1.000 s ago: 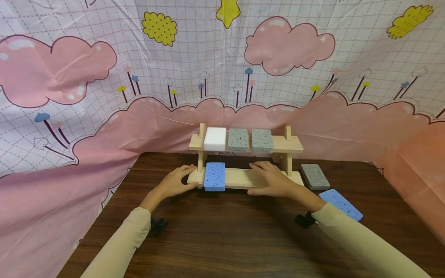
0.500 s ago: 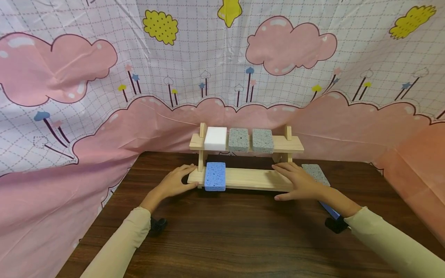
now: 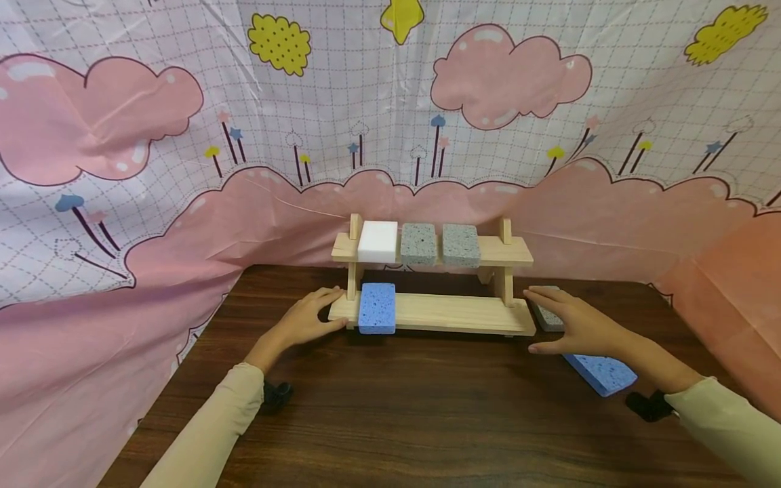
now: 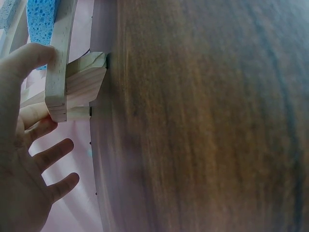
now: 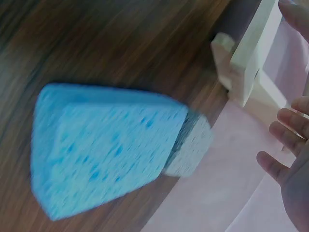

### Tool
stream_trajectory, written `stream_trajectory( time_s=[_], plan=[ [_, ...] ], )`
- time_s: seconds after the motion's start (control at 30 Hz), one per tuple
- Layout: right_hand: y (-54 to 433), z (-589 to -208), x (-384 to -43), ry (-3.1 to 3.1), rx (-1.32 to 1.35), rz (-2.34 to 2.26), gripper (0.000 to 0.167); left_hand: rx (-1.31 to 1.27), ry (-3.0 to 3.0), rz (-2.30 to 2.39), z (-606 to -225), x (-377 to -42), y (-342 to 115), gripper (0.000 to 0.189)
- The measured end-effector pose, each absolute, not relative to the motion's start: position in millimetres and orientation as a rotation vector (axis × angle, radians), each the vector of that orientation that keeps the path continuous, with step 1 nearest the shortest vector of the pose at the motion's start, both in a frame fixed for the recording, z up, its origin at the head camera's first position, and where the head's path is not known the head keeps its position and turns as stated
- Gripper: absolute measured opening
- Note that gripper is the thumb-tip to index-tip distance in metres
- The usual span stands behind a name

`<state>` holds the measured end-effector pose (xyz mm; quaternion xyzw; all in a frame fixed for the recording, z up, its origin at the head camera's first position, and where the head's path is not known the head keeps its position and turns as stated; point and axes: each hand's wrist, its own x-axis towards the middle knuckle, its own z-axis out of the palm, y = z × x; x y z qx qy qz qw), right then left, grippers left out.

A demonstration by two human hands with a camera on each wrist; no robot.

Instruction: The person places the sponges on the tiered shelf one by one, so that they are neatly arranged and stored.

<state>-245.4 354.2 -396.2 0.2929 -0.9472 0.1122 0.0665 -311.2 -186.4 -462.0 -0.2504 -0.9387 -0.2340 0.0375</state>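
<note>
Blue sponge [image 3: 377, 308] on a two-tier wooden rack [image 3: 508, 288]

The left hand [image 3: 305, 320] grips the left end of the rack's lower shelf [image 3: 454, 313] between thumb and fingers; the sponge lies flat on that shelf, near the same end. Along the upper shelf [image 3: 500, 251] sit, from left to right, a white block [image 3: 378, 240], a grey speckled sponge [image 3: 417, 244] and a matching sponge [image 3: 460, 245].

Just past the rack's right end, the right hand [image 3: 582, 325] hovers with its fingers extended and loose. It partly hides a grey block [image 3: 547, 320] on the dark wood-grain table [image 3: 427, 413]; a second blue sponge [image 3: 604, 373] lies nearer the person.
</note>
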Motion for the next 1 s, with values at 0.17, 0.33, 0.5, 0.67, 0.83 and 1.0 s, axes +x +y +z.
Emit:
stream_trajectory(
  time_s=[0.17, 0.33, 0.5, 0.67, 0.83, 1.0],
  plan=[
    [373, -393, -237, -2.907, 0.848, 0.301, 0.107, -0.76, -2.885, -0.725, -462, -311, -186, 0.077],
    [390, -394, -231, -2.88, 0.881, 0.28, 0.108, -0.755, -2.884, -0.722, -462, -312, -186, 0.077],
    [405, -398, -228, -2.867, 0.933, 0.274, 0.11, -0.746, -2.89, -0.719, -462, -312, -187, 0.077],
    [418, -403, -225, -2.878, 0.991, 0.273, 0.116, -0.746, -2.894, -0.72, -461, -311, -187, 0.077],
    [431, -410, -222, -2.902, 1.032, 0.302, 0.119, -0.745, -2.9, -0.719, -461, -311, -187, 0.077],
    [443, -416, -222, -2.956, 1.01, 0.299, 0.125, -0.743, -2.904, -0.718, -462, -311, -187, 0.077]
  ],
)
